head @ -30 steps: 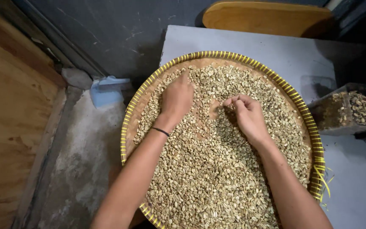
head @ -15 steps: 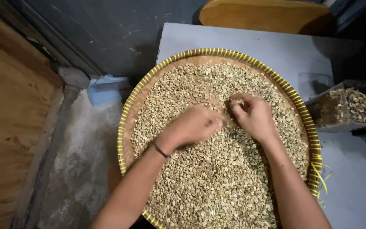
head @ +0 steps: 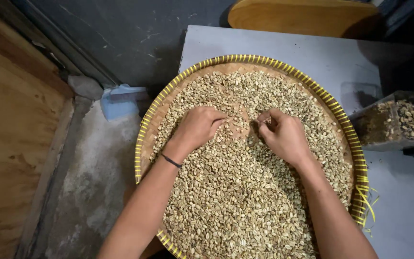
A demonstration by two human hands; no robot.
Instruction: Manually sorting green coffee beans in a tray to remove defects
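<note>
Sorting looks underway: pale green coffee beans (head: 245,201) fill the round woven tray (head: 341,120) on the grey table (head: 283,45). Left hand (head: 198,127) lies curled on the beans, fingers together; right hand (head: 283,136) pinches what seems a single bean, too small to confirm. Picking calls for a fine fingertip grip

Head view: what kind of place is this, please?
Probably a small, informal workspace for sorting green coffee beans by hand, not a factory. A round woven tray heaped with pale beans sits on a grey table, above a rough concrete floor, and a clear container holds separated beans.
</note>
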